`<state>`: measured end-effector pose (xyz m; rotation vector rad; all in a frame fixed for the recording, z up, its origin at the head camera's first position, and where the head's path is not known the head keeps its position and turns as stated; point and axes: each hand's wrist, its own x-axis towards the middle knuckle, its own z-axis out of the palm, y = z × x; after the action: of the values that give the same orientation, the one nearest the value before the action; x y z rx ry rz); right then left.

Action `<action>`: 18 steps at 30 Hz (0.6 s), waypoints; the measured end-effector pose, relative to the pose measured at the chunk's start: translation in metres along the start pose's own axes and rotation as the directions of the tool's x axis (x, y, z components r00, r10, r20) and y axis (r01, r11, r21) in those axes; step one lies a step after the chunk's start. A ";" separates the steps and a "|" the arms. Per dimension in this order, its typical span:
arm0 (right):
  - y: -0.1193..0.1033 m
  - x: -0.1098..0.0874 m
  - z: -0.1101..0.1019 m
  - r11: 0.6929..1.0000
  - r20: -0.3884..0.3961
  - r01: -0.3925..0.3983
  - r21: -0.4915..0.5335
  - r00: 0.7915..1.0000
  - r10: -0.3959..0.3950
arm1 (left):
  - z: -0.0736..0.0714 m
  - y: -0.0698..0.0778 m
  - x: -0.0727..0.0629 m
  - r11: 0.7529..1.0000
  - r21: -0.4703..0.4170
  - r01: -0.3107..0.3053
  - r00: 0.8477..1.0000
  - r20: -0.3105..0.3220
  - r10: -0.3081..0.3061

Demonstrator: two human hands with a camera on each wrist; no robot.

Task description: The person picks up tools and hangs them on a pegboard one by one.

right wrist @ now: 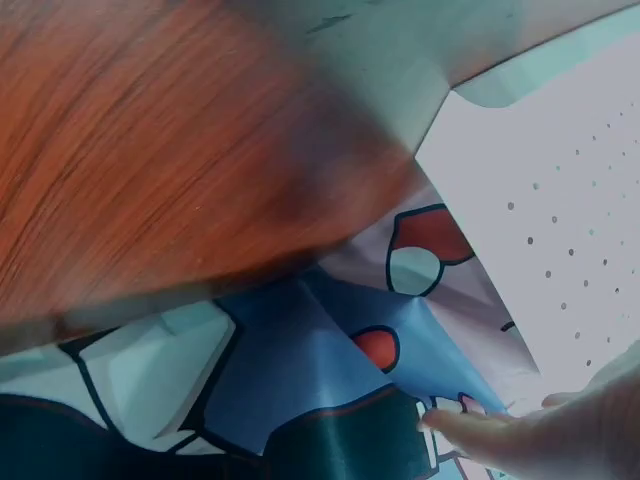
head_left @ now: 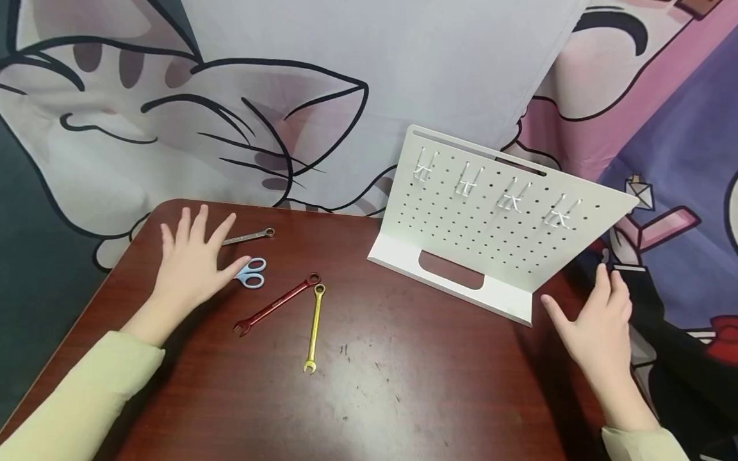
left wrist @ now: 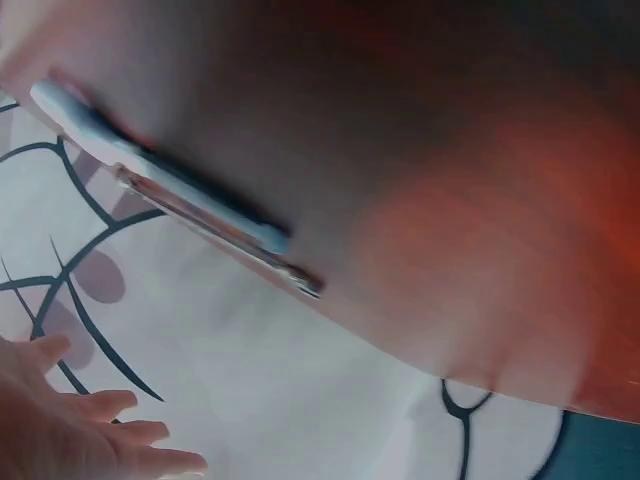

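Note:
My left hand (head_left: 190,266) hovers at the left of the table with its fingers spread and nothing in them. Partly hidden behind it are light-blue-handled scissors (head_left: 245,276) and a silver combination wrench (head_left: 249,237); in the left wrist view the scissors (left wrist: 195,188) lie alongside the wrench. A red wrench (head_left: 275,307) and a yellow wrench (head_left: 315,328) rest nearer the middle, their ring ends close together. By the right edge of a white pegboard (head_left: 461,221), my right hand (head_left: 602,336) is held with fingers extended, holding nothing.
Several white wire hooks (head_left: 510,202) hang in a row on the pegboard's upper part. Its base sits on the dark reddish-brown table (head_left: 403,384). Behind and to the right hangs a cartoon-printed cloth (head_left: 461,64).

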<state>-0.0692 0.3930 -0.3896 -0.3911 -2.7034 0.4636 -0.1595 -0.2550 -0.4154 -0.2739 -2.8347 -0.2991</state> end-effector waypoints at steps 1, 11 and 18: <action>-0.001 0.001 -0.001 1.000 -0.012 0.001 0.029 1.000 0.000 | 0.000 0.003 0.004 1.000 -0.004 -0.014 1.000 -0.010 0.014; -0.015 0.010 -0.008 0.960 -0.233 0.080 0.268 0.972 -0.017 | 0.006 0.043 0.042 0.981 -0.144 -0.130 0.990 -0.079 0.120; -0.025 0.024 -0.009 0.883 -0.328 0.063 0.466 0.939 0.106 | 0.010 0.075 0.071 0.947 -0.291 -0.139 0.990 -0.034 0.135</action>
<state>-0.0917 0.3807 -0.3651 -0.3259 -2.1545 0.9389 -0.2131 -0.1696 -0.3912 -0.5241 -2.7337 -0.6888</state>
